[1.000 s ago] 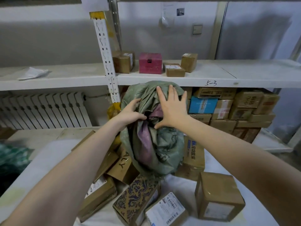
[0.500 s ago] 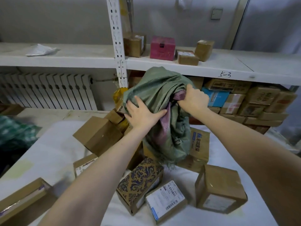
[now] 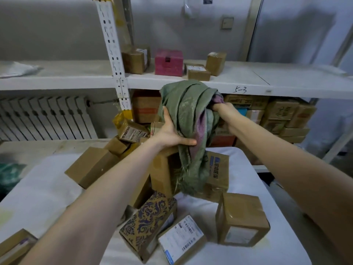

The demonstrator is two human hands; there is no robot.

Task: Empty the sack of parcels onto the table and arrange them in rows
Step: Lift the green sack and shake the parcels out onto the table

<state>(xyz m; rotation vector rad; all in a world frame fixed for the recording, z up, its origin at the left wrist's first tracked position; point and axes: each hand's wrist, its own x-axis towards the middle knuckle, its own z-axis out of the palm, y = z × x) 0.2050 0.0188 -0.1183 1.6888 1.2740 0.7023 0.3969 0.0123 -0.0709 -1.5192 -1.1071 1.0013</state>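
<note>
A limp green woven sack with a purple lining hangs bunched above the white table. My left hand grips its lower left side, thumb across the fabric. My right hand grips its upper right fold. Under the sack lies a heap of brown cardboard parcels. A box with a blue floral pattern, a labelled box and a taped cube box lie nearest me. More brown boxes spread out to the left.
A white metal shelf behind the table carries a pink box and small brown boxes; stacked cartons fill the level below. A radiator stands at the left. Another box lies at the table's near left corner.
The sack has been lifted and has collapsed, and parcels have spilled out onto the table to the left. My right hand went from lying flat on the sack to gripping its top fold.
</note>
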